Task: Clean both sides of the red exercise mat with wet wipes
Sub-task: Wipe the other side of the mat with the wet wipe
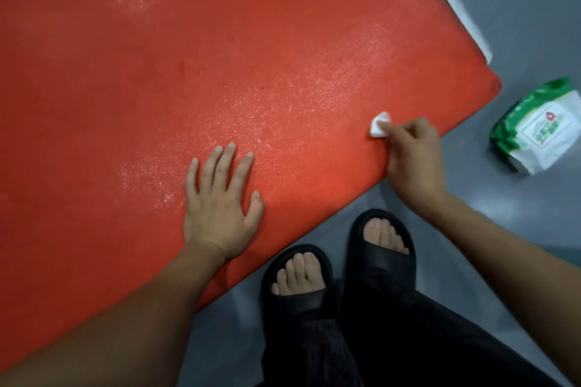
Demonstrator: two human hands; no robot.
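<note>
Head view, right hand [415, 157] pinching wipe [380, 125] on mat [220, 72] (left hand [220, 207] flat)

mat [188, 72]: on the floor [518, 9], filling the left and middle
left hand [220, 214]: flat on mat, near its front edge
right hand [415, 160]: at mat's right corner, pinching wipe [379, 126] against mat
pack [537, 129]: on floor, right of mat
feet [339, 261]: on floor, before mat

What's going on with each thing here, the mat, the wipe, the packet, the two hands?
Red mat: flat on the floor, glistening wet in patches.
Wet wipe: folded small, pinched on the mat near its corner.
Wipes packet: lying on the floor beside the mat.
Left hand: spread flat on the mat.
Right hand: pinching the wipe.
</note>
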